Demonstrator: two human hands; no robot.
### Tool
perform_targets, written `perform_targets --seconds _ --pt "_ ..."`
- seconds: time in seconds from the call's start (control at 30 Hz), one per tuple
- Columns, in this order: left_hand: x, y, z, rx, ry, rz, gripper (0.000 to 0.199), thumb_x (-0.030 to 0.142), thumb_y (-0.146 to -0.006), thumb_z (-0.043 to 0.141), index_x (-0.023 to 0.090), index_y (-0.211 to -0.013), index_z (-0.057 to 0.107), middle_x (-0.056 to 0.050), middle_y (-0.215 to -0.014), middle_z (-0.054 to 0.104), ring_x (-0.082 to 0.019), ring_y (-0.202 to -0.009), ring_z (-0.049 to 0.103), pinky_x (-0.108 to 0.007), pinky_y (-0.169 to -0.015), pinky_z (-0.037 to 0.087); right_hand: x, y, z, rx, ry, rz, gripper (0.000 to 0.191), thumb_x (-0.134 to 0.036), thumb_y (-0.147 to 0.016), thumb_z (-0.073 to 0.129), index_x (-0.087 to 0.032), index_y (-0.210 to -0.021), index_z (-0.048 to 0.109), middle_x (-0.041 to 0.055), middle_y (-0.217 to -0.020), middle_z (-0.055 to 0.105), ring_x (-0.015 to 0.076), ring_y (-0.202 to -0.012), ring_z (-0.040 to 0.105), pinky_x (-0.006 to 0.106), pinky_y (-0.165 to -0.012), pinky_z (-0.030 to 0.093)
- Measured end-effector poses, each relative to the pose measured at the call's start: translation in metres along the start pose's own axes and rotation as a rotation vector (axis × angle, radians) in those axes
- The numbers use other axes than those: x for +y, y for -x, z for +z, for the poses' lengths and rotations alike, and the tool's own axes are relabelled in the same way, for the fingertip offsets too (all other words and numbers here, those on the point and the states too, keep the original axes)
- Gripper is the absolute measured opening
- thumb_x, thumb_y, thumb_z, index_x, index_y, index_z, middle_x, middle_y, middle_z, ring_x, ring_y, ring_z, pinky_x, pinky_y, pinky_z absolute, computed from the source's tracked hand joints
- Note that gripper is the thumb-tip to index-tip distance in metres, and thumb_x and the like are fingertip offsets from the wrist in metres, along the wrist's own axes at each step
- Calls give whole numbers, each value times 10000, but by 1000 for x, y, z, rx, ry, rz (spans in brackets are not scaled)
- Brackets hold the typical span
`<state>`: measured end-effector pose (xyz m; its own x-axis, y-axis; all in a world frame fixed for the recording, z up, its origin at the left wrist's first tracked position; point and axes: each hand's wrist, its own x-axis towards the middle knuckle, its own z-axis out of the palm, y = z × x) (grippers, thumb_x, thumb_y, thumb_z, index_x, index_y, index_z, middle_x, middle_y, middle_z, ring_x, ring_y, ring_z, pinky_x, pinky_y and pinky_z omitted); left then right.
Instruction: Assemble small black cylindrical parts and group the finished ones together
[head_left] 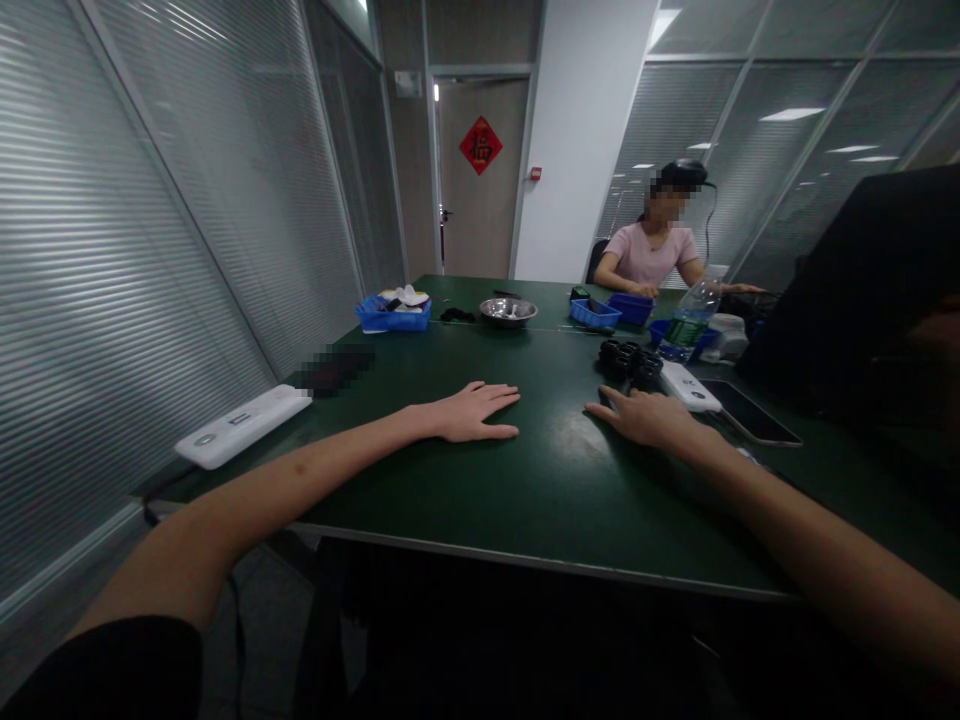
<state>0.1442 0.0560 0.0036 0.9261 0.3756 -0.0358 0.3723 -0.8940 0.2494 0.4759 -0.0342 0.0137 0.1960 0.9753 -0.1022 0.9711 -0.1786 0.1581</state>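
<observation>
My left hand (pixel 474 412) lies flat on the dark green table (pixel 465 490), fingers spread and pointing right, with nothing in it. Across from it, my right hand (pixel 637 415) rests low over the tabletop with its index finger and thumb stretched toward the left. A small dark piece shows by its fingertips, but I cannot tell whether it is touched. Just beyond the right hand sit several black round objects (pixel 628 362) in a cluster. Beside them is a white power bank (pixel 690 387), and right of that a dark phone or tablet (pixel 750 412) lies flat.
A metal bowl (pixel 508 312) stands farther back, between a filled blue basket (pixel 394 315) and a smaller blue tray (pixel 595 314). A plastic bottle (pixel 686 325) stands right. A white device (pixel 244 425) lies at the left edge. A person in pink (pixel 651 258) sits at the far side.
</observation>
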Motion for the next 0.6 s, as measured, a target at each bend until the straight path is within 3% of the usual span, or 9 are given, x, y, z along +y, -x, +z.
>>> perform_targets --seconds 0.33,0.6 --pt "2 0 0 16 9 5 860 768 -982 294 238 -1651 190 -72 -1724 143 -303 -1594 139 -525 -1286 60 11 -5 4 104 -69 -54 898 -816 -935 224 -195 -1536 471 227 -1497 535 466 -1237 613 593 -958 508" --pt "-4 -2 4 33 -8 24 839 755 -990 298 251 -1652 187 -68 -1723 153 -303 -1592 144 -514 -1284 59 18 -15 9 94 -95 -48 934 -831 -925 226 -182 -1556 455 222 -1565 467 483 -1307 553 645 -1063 419"
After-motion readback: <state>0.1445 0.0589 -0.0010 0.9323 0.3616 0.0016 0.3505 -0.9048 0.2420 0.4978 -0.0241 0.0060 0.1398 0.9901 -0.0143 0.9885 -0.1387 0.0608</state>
